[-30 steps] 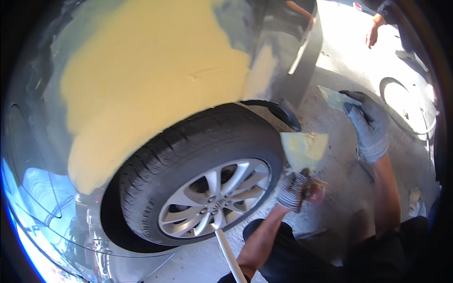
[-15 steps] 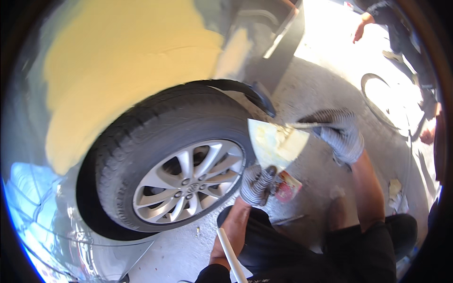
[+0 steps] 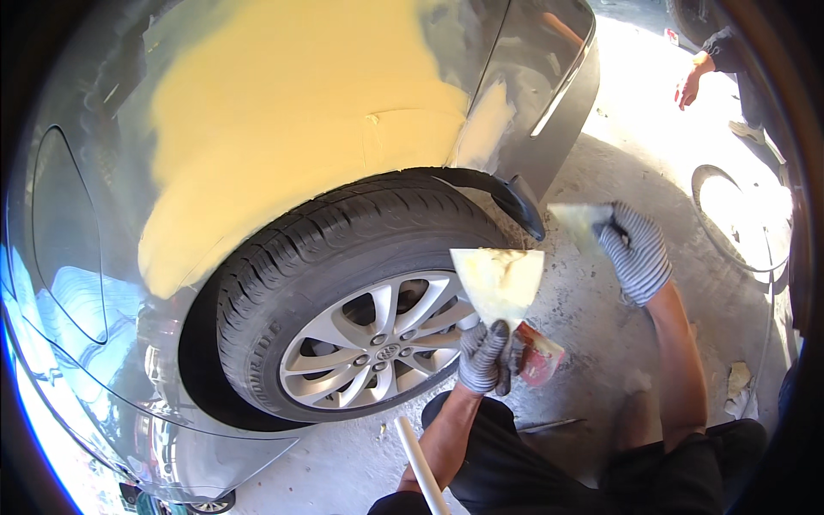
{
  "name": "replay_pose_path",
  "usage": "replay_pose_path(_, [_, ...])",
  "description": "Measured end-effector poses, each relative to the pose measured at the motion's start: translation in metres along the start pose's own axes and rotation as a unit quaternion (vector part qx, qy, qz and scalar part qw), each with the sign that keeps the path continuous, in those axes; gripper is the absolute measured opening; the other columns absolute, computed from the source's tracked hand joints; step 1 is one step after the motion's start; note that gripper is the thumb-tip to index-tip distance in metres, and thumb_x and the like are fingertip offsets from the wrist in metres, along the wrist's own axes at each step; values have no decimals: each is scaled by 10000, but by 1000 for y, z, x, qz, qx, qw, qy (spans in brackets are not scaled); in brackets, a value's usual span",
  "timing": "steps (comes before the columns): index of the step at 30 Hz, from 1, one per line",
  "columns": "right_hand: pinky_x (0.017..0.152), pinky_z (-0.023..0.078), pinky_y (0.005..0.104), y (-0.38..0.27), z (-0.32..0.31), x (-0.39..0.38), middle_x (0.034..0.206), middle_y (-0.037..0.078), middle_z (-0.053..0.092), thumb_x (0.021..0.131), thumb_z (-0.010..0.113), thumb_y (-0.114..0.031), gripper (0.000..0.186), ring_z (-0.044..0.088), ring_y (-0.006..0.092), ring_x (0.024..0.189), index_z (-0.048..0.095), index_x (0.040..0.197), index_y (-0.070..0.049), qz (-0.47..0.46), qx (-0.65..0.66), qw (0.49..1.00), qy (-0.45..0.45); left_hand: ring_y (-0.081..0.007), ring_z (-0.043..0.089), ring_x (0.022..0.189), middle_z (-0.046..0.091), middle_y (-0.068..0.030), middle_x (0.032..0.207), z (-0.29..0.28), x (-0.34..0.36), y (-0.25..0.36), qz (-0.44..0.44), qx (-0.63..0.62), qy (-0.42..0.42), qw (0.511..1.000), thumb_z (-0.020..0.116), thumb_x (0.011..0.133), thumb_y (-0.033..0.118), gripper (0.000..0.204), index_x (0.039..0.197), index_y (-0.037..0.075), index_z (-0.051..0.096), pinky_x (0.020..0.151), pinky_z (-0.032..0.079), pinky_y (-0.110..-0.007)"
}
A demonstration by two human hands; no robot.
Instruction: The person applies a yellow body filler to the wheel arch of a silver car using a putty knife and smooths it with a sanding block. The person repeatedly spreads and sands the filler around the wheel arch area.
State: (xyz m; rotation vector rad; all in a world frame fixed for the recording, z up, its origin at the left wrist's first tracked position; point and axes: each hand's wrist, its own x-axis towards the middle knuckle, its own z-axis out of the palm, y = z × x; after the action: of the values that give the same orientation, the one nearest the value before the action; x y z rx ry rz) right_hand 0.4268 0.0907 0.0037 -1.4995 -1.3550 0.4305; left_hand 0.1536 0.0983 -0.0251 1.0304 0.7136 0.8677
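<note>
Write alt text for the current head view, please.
A striped-gloved left hand holds a pale, flared spreader smeared with yellowish paste; the similarly gloved right hand holds a blurred, pale flat blade. Beside them, a glossy grey car has a broad yellow patch above its black-tyred silver wheel.

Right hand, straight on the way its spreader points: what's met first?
Probably the black mud flap beside the tire, with the blurred pale spreader in the right hand leading. Depth is unclear from this one view; it might pass in front.
</note>
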Motion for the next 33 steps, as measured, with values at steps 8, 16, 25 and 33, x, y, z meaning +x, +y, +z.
replay_pose_path(8, [918,497,316,-89,57,45,1048,126,667,925,637,-244,424,620,189,988,572,1218,55,-28,328,940,95,-61,484,470,550,1,611,-7,24,-72,-64,175,52,981,570,978,327,329,892,12,609,415,371,-236])
replay_pose_path(16, [631,494,271,-142,113,72,761,85,668,913,627,-174,206,585,113,670,649,949,27,-30,419,902,105,-182,606,552,656,-115,835,-13,42,-111,-47,128,-29,990,484,964,80,184,1045,-46,590,495,515,-300])
replay_pose_path(25, [679,499,275,-151,117,81,822,101,681,914,618,-173,239,591,116,725,658,1009,43,-5,448,889,90,-274,688,653,675,-173,912,-17,42,-104,-49,165,-96,980,548,899,7,217,1105,-59,567,530,588,-369])
replay_pose_path(33, [686,500,278,-152,122,82,825,98,678,915,613,-167,238,583,112,732,660,1011,46,-3,449,888,99,-191,659,683,685,-104,891,-26,42,-111,-48,134,-112,983,651,831,11,208,1033,-30,627,560,538,-317])
